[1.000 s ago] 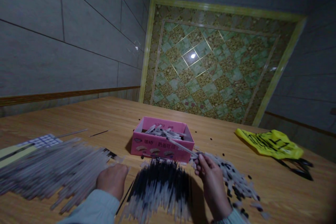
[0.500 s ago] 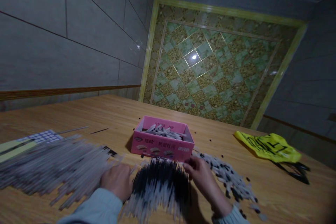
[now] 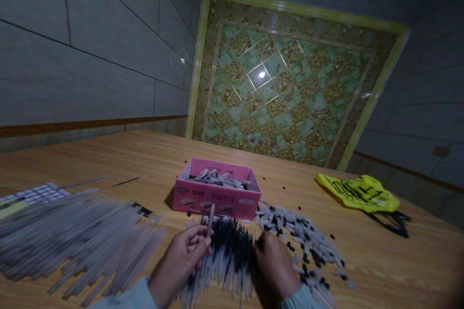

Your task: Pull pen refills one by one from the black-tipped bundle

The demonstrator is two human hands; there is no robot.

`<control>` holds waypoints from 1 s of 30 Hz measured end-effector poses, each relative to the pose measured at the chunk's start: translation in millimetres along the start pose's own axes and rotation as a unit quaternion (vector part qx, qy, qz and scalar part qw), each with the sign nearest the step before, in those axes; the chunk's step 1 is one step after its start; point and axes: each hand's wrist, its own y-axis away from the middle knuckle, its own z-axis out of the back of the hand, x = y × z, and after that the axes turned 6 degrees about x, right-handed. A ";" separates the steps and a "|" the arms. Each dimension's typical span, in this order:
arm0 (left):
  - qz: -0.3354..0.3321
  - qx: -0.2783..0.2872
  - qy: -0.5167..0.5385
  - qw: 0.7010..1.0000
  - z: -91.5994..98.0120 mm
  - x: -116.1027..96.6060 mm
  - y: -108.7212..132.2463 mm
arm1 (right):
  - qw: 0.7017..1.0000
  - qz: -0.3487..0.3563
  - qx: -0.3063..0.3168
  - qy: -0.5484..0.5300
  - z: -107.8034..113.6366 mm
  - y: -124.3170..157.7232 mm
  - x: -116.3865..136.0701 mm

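Translucent tube [image 3: 210,219], nearly upright, pinched between thumb and fingers of the left hand [image 3: 181,256], well in from the tabletop's [image 3: 380,260] far edge. The right hand [image 3: 274,259] curls beside black-and-clear rods [image 3: 232,251]; whether its fingers hold anything cannot be told.

Left hand [image 3: 181,257] turned (knuckles-up before), now holding pale tube [image 3: 210,219] upright.

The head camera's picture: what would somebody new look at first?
Probably the pink box, near the middle of the table, with pale pieces inside. Then the bright yellow item with black marks, over on the picture's right. Nearer, the left hand holds a pale tube, and a bundle of dark-topped sticks lies between it and the right hand.
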 end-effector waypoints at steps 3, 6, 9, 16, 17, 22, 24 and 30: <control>0.005 0.001 0.041 0.999 -1.7 8.9 -2.3 | 1.000 -0.012 0.000 0.014 0.2 -3.2 -1.6; 0.008 0.006 0.084 0.996 -0.4 10.6 -3.7 | 1.000 -0.014 -0.003 0.021 2.3 -1.9 -4.9; 0.028 0.008 0.137 0.990 0.1 6.4 -2.6 | 1.000 -0.005 -0.015 0.021 4.8 3.2 -7.1; 0.074 0.002 0.203 0.976 -1.5 0.4 1.3 | 0.997 0.047 -0.044 -0.034 3.6 8.0 -11.5; 0.077 0.003 0.210 0.975 -1.5 0.6 1.5 | 0.993 0.061 -0.052 -0.081 2.8 7.2 -10.9; 0.102 -0.004 0.320 0.942 -1.0 0.8 2.1 | 0.855 0.111 -0.050 -0.503 8.5 14.5 10.2; 0.129 -0.026 0.374 0.918 -0.4 0.5 1.2 | 0.777 0.108 -0.028 -0.619 16.2 25.5 24.2; 0.170 -0.069 0.461 0.868 1.5 0.8 -1.6 | 0.718 0.206 -0.078 -0.660 28.4 56.6 48.9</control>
